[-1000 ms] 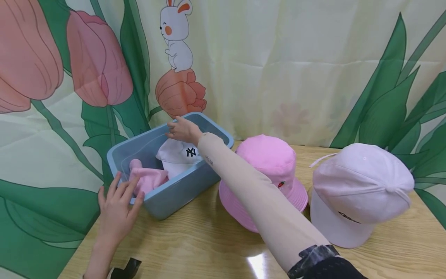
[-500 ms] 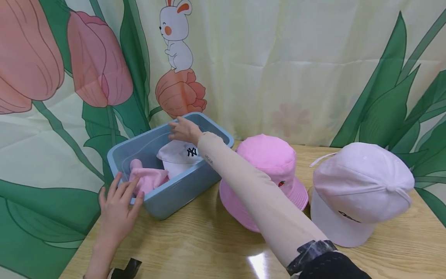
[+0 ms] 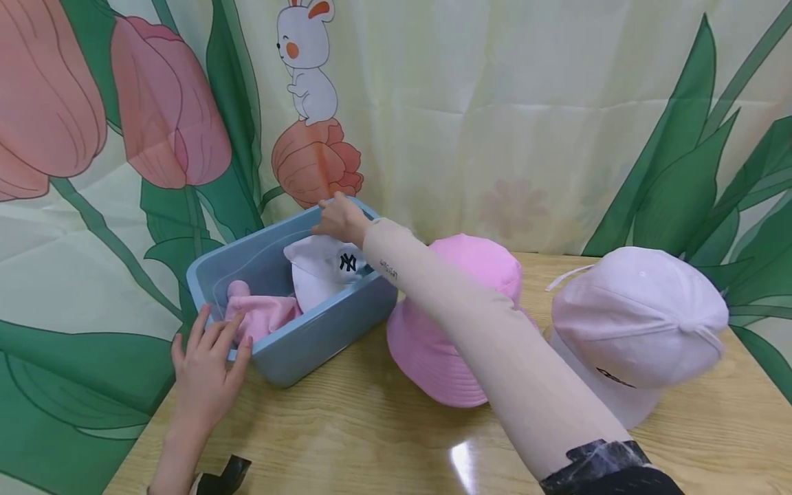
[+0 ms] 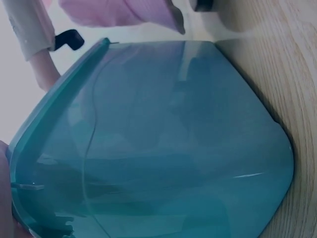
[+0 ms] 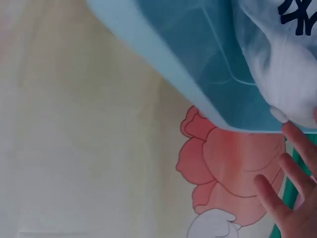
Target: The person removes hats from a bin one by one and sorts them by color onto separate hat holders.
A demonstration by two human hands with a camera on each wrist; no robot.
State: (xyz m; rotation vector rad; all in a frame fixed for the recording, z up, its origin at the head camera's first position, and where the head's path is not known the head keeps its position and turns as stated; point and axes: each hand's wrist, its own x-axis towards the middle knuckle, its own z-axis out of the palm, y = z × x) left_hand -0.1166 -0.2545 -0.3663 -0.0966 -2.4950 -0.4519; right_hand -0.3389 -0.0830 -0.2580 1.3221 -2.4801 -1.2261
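Note:
My left hand [image 3: 207, 381] rests with loosely spread fingers on the near left corner of a blue plastic bin [image 3: 328, 344]. A pink cloth hat [image 3: 266, 315] lies crumpled inside, close to those fingers. Beside it in the bin is a white baseball cap [image 3: 315, 271] with a black NY logo, tilted on its side. My right hand [image 3: 342, 218] reaches over the bin's far rim, just above this cap. In the right wrist view its fingers [image 5: 299, 173] are straight and spread, one fingertip at the cap's top button. The right palm is hidden there.
A pink bucket hat [image 3: 427, 357] stands on the wooden table [image 3: 371, 440] right of the bin, partly behind my right sleeve [image 3: 482, 330]. Further right is a pale baseball cap [image 3: 643, 323]. A printed curtain [image 3: 445, 137] hangs close behind the bin.
My right hand has moved slightly right and up toward the far rim. The white cap in the bin has tipped and shifted slightly. The left hand has stayed at the bin's corner.

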